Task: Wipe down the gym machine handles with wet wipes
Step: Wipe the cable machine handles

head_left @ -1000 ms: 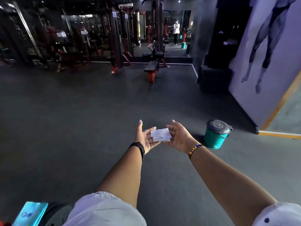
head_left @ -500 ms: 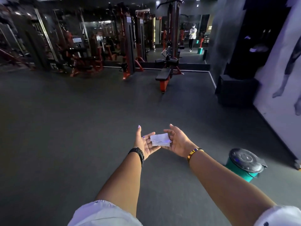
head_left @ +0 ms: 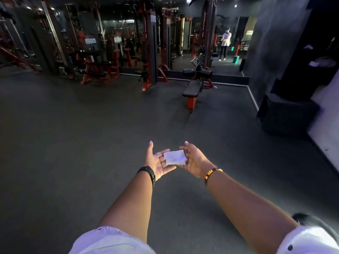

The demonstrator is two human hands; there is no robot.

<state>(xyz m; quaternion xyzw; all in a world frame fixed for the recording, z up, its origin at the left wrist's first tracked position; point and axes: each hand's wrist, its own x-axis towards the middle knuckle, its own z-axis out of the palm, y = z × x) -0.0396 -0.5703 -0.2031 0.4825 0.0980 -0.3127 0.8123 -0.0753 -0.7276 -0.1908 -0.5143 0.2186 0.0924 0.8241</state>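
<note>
- Two hands meet at lower centre of the frame, palms up, above the floor (head_left: 73, 143).
- Left hand (head_left: 156, 162): fingers straight and spread, thumb raised. The fingertips lie under the wipe (head_left: 175, 157) and carry it without gripping.
- Right hand (head_left: 194, 160): fingers loosely cupped against the wipe's right edge, thumb lifted clear. It supports the wipe; no pinch visible.
- Wipe: a folded white pad resting across both sets of fingertips, well apart from every machine.
- Judgement: it is held flat and level to be readied or refolded before the walk to a machine.
- Handles: a pull bar (head_left: 197, 0) at the top, right of centre, hangs above the bench (head_left: 192, 88). No hand is near it, so I judge wiping there not yet begun.
- Writing: the white placard (head_left: 90, 41) at upper left is too small to read. Marks on the bracelet (head_left: 212, 172) are illegible, and the wipe shows no brand.
</note>
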